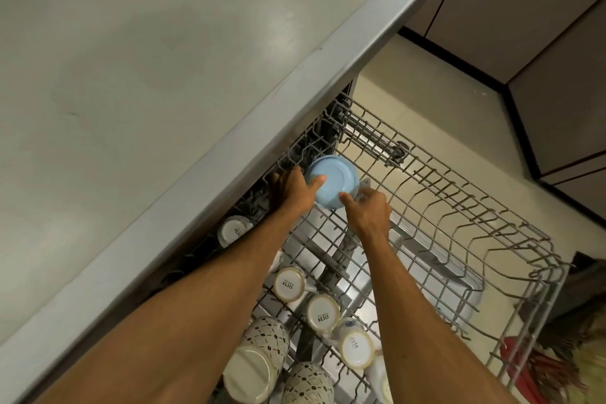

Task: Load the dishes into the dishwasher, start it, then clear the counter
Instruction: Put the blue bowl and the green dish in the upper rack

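The pale blue round bowl [334,177] is upside down, base towards us, at the far end of the pulled-out grey wire upper rack [442,174], close under the counter's edge. Both hands have hold of it. The left hand [292,190] grips its left side, the thumb laid across the flat base, while the other fingers wrap out of sight behind the rim. The right hand [367,210] takes the lower right edge, thumb tip pressed on the rim and fingers curled round the far side. Whether the bowl already sits on the tines, I cannot tell.

Nearer along the same rack stand white ceramic mugs [290,284], bottoms up and printed with dark lettering, in a loose row beside the person's forearms. Just below them are two cream cups with a dark dotted pattern [265,338], also inverted.

Above and to the left spreads the dull grey steel counter [164,75]. Beyond the rack lies cream tiled floor [426,85], bordered by brown cabinet fronts [524,10]. A red-handled broom [521,367] lies at the lower right.
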A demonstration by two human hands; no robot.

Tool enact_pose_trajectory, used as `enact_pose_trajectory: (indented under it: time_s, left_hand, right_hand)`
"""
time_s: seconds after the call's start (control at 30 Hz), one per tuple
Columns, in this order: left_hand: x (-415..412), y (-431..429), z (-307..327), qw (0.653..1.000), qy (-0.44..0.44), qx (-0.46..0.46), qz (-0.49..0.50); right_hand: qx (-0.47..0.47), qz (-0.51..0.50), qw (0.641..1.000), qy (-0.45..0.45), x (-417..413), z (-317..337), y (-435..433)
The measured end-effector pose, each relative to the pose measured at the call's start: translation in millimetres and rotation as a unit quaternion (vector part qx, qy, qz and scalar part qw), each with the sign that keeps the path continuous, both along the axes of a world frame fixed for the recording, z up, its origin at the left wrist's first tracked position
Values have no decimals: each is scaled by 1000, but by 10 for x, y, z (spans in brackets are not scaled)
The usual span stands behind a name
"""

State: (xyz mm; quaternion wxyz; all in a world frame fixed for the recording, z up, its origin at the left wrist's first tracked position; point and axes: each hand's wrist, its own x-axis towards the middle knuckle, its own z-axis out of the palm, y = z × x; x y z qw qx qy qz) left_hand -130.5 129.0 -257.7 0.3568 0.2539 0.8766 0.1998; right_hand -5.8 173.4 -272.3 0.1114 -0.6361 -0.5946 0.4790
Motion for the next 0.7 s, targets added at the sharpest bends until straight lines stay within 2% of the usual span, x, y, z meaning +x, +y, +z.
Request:
enact_pose_trajectory:
  time_s: [0.27, 0.47, 0.6, 0.7]
  left_hand:
    - [135, -349, 397, 995, -73, 57, 48]
    - [359, -855, 1049, 989, -109, 85, 55]
    - [455, -1337, 1593, 993, -43, 110, 21]
    - [503, -1776, 2090, 991, -1, 130, 34]
  right_hand:
    - [-36, 3, 999, -6, 98, 467, -260]
    - [-10, 121, 992, 25, 173, 1259, -707]
    - [8, 186, 982, 29, 195, 1824, -1053]
    - [40, 241, 969, 49, 187, 2187, -1350]
